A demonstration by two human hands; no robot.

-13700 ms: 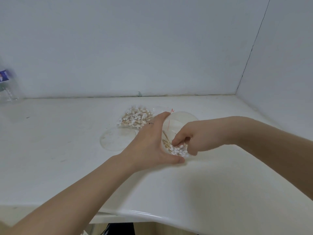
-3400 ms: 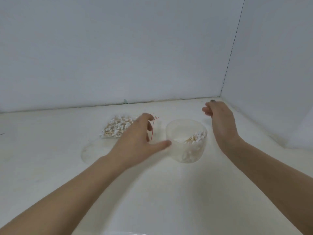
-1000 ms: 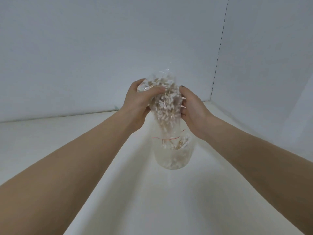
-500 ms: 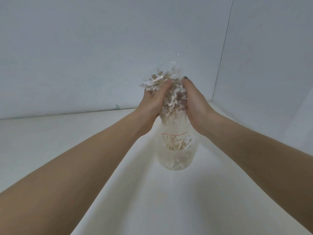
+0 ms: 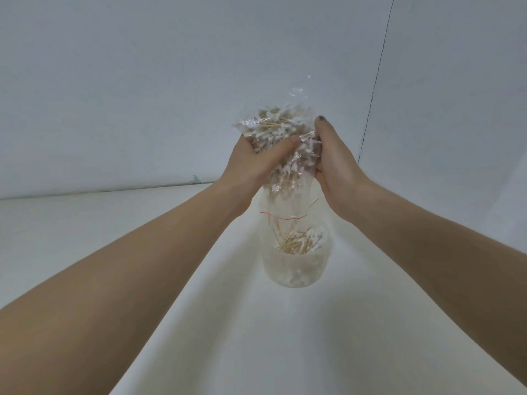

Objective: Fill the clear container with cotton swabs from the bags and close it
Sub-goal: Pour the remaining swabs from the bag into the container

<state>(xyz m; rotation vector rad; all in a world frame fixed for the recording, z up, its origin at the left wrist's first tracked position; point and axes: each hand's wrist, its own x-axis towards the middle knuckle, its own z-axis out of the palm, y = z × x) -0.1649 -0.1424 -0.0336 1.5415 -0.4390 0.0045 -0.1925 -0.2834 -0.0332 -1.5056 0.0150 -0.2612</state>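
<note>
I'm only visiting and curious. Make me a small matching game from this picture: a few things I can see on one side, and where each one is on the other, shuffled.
Things
1. bag of cotton swabs
2. clear container
3. left hand
4. right hand

Places
A. standing on the white table, open at the top
B. gripping the bag from the side nearer the wall corner
C. held up in the air above the container
D. gripping the bag from the side away from the wall corner

Pairs: 1-C, 2-A, 3-D, 4-B
</note>
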